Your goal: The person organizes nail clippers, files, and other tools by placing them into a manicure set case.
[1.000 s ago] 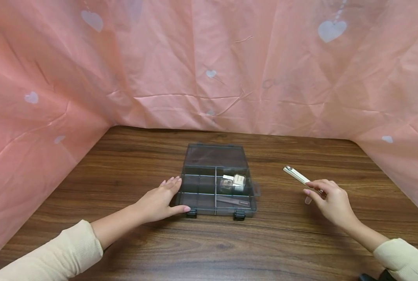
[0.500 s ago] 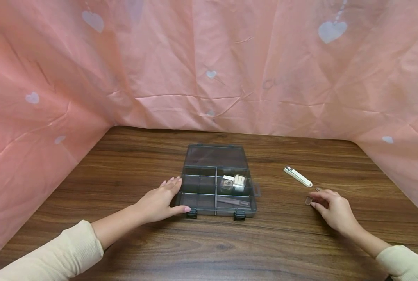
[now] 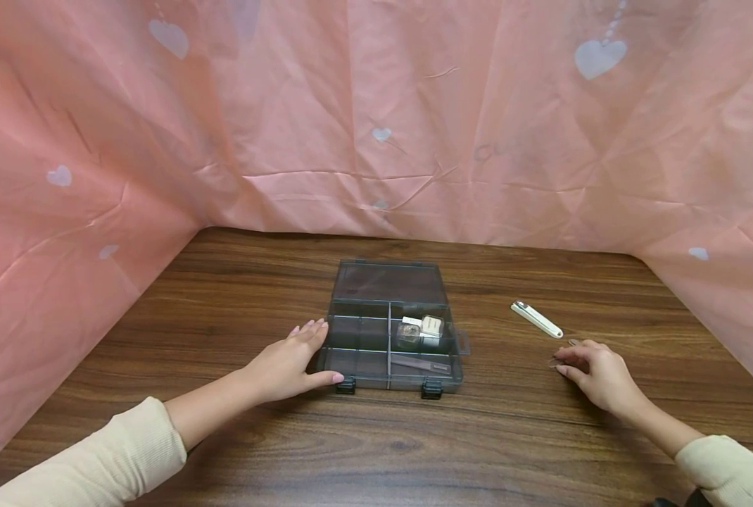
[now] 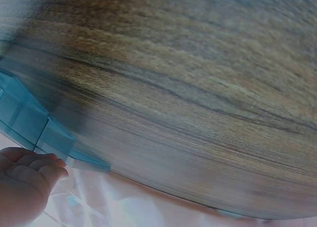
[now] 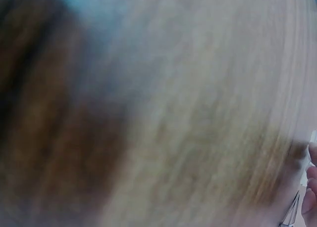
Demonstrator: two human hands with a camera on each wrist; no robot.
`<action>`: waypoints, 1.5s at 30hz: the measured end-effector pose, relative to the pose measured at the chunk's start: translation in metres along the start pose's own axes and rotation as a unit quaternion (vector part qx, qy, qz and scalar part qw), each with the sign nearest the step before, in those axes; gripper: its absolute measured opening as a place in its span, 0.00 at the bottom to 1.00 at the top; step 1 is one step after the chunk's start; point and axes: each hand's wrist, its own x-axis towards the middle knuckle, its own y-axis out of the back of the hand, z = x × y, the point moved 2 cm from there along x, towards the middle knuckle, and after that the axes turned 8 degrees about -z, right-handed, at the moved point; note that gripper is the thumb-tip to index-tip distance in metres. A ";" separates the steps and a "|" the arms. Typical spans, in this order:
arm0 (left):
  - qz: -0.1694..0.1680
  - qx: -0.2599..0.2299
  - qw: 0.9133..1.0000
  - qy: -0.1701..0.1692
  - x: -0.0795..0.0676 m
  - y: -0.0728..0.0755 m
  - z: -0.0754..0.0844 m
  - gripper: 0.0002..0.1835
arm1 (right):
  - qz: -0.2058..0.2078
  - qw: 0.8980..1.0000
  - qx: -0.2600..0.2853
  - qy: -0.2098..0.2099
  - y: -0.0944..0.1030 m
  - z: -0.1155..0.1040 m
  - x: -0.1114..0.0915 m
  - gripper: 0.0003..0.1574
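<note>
A smoky see-through compartment box lies on the wooden table with its lid raised at the back. My left hand rests against its left side, fingers fairly straight and thumb by the left front latch. The same hand touches the box edge in the left wrist view. Farther right, my right hand pinches a small clear piece low over the table; its kind is unclear. Another small pale piece shows behind the fingers. A white nail clipper lies just beyond.
Small square containers sit in the box's right middle compartment. A flat greyish strip lies in the front right one. A clear tab juts from the box's right side. Pink cloth borders the table's back and sides.
My right hand has let go of the nail clipper, which stays on the table, and moved slightly down to the clear piece. That piece now looks tilted. The left hand stays put.
</note>
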 end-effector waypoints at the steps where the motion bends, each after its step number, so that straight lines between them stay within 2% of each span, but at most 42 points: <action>1: 0.000 0.000 1.000 0.001 0.000 0.000 0.000 0.47 | -0.004 1.000 -0.001 -0.001 0.000 0.000 0.000 0.10; 11: 0.001 0.001 1.000 0.003 0.000 0.000 0.000 0.47 | -0.062 0.997 0.036 -0.030 0.002 0.002 0.005 0.07; 20: 0.000 0.001 1.000 0.000 0.000 -0.001 0.000 0.47 | -0.080 0.994 0.043 -0.052 0.001 0.002 0.006 0.06; 23: -0.001 0.001 1.000 0.001 0.000 -0.001 0.000 0.47 | -0.071 0.995 0.044 -0.053 0.002 0.000 0.007 0.06; 29: -0.001 0.005 1.000 0.001 0.001 -0.001 -0.001 0.47 | -0.025 0.997 0.053 -0.041 0.006 -0.007 0.014 0.06; 37: -0.002 0.003 1.000 -0.001 0.001 -0.001 0.000 0.47 | -0.006 0.996 0.089 -0.024 0.009 -0.020 0.025 0.05; 45: -0.003 0.000 1.000 0.002 0.001 -0.001 0.000 0.47 | 0.013 0.995 0.100 -0.011 0.009 -0.038 0.037 0.05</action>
